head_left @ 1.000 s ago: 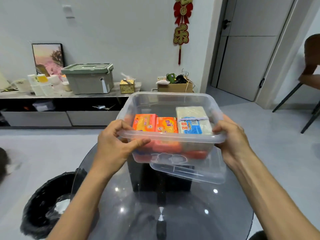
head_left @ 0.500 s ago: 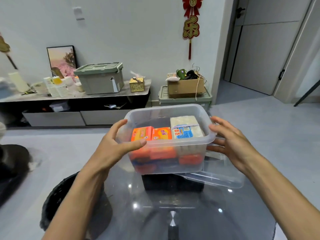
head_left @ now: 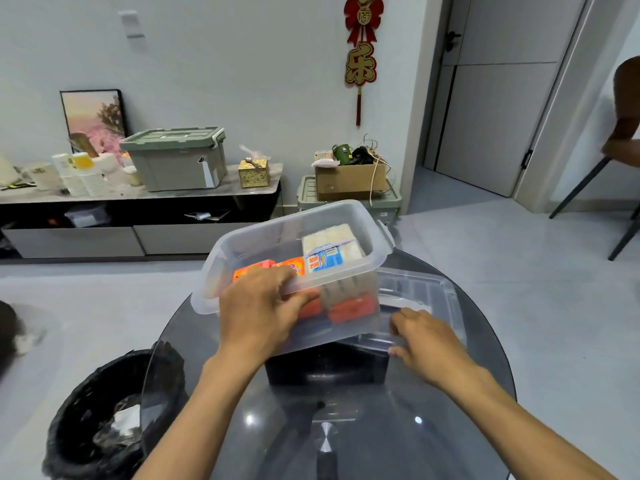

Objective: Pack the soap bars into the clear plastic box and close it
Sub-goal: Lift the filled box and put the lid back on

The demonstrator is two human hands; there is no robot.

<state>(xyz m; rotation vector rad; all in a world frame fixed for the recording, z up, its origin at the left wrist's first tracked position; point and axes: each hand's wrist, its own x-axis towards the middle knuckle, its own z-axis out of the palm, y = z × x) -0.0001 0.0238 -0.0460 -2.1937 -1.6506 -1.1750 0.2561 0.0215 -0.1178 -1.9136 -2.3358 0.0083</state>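
The clear plastic box (head_left: 270,237) stands open on the round dark glass table (head_left: 363,427), tilted, its right end resting over the clear lid (head_left: 419,292). Inside lie orange soap bars (head_left: 294,265) and a pale bar with a blue label (head_left: 329,251); more orange bars show through the front wall. My left hand (head_left: 259,310) grips the box's near rim, thumb on the front wall. My right hand (head_left: 426,341) pinches the lid's near edge beside the box.
A black-lined bin (head_left: 100,414) stands left of the table. A low cabinet (head_left: 138,216) along the wall holds a green crate (head_left: 176,157), cups and a gold tissue box. A cardboard box (head_left: 349,178) sits on another crate. A chair (head_left: 620,150) is at far right.
The box came down from being held in both hands to resting on the table and lid. My right hand left the box's right side and took the lid's near edge.
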